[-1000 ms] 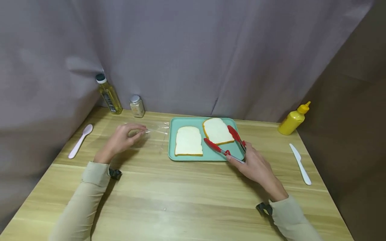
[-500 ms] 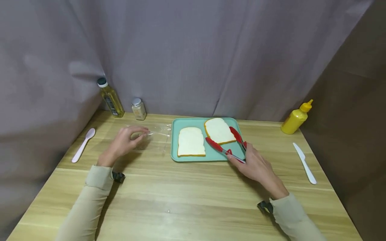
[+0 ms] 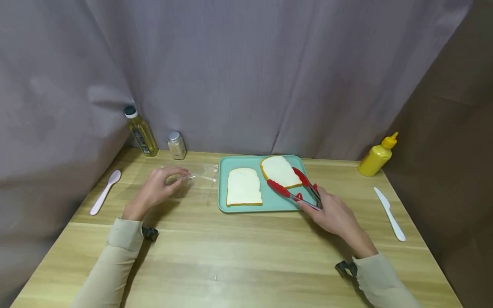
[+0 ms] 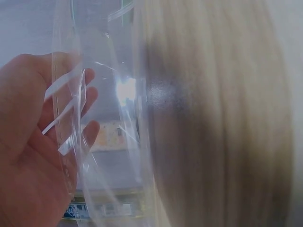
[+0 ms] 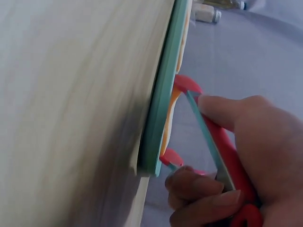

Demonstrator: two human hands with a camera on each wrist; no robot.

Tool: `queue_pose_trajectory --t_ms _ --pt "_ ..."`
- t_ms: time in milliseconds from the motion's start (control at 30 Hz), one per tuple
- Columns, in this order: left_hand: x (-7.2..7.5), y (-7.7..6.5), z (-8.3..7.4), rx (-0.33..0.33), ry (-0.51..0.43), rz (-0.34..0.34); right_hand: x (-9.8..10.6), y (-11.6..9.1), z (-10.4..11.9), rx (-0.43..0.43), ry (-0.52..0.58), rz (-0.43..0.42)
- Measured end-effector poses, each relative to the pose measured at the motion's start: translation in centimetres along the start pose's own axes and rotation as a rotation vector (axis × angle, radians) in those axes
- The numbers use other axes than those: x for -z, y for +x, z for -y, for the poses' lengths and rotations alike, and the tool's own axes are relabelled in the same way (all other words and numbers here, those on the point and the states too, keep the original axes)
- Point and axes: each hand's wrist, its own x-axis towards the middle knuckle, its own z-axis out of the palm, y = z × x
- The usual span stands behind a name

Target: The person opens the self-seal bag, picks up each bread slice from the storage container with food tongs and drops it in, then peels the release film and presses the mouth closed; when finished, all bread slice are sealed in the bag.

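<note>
My left hand pinches the edge of a clear plastic bag, left of the tray; in the left wrist view the clear film hangs over the fingers. A pair of red-tipped tongs is gripped by my right hand. Its two tips straddle the tilted right bread slice, one at the lower left corner and one at the right side. This slice lies on a mint-green tray. Left of it on the same tray, a second bread slice lies flat.
At the back left stand an oil bottle and a small seasoning jar. A pale spoon lies at the left. A yellow squeeze bottle stands at the right, with a white knife nearer the front.
The head view has shifted slightly. The tongs' tips stand a little closer together around the right slice, and my right hand has moved slightly right. My left hand still holds the bag.
</note>
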Motion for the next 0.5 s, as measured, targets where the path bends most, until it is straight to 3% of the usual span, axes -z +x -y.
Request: queue_pose_trajectory --t_ms 233,500 --pt "-0.1 -0.7 0.0 -0.026 0.001 -0.049 0.9 0.1 -1.7 -0.01 0.133 0.023" --pt "-0.1 0.0 -0.1 -0.031 0.008 -0.052 0.8 0.3 -1.3 0.04 0.029 0.028"
